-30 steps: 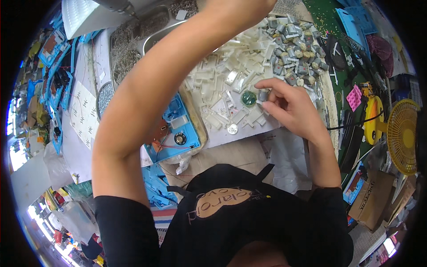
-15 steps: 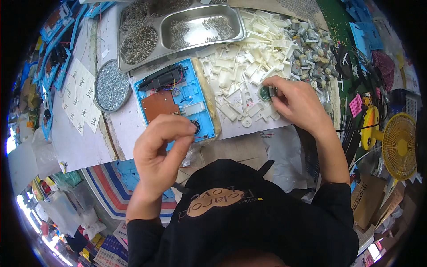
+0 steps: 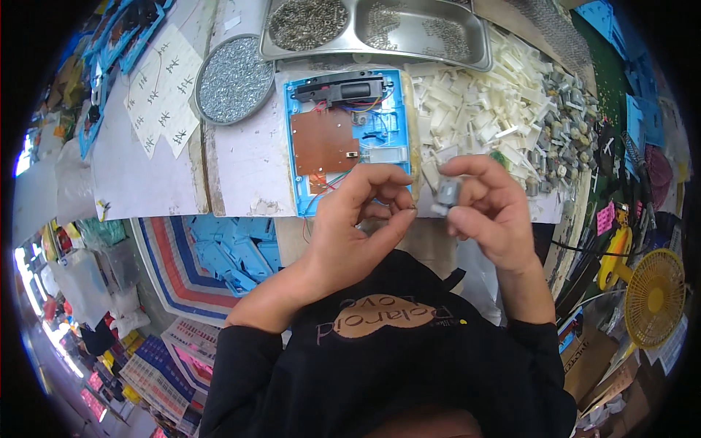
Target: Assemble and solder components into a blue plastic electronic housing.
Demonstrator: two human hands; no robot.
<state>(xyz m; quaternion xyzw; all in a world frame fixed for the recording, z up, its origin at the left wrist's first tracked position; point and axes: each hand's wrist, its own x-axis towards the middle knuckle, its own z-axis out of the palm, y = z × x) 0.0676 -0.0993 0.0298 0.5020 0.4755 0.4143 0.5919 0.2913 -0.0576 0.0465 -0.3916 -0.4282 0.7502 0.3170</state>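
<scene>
Between the thumb and fingers of my right hand (image 3: 498, 212) is a small grey motor (image 3: 447, 191), somewhat blurred. Close beside it, my left hand (image 3: 350, 223) has thumb and forefinger pinched together. Whatever sits in that pinch, if anything, is too small to make out. Just beyond my left hand lies a blue plastic casing (image 3: 398, 124), inner side up. It holds a brown circuit board (image 3: 323, 142), a long black part (image 3: 339, 90), a pale translucent piece (image 3: 385, 155) and thin wires. My left hand covers its near right corner.
Right of the casing spreads a heap of white plastic parts (image 3: 489, 102), bordered by many grey motors (image 3: 569, 124). Steel trays (image 3: 478, 55) of small springs stand behind. A round dish (image 3: 235, 77) of screws is at left. A yellow fan (image 3: 655, 299) stands far right.
My left hand has left the casing and moved right. My right hand has come away from the parts heap with the motor, toward my left hand. The whole view has shifted.
</scene>
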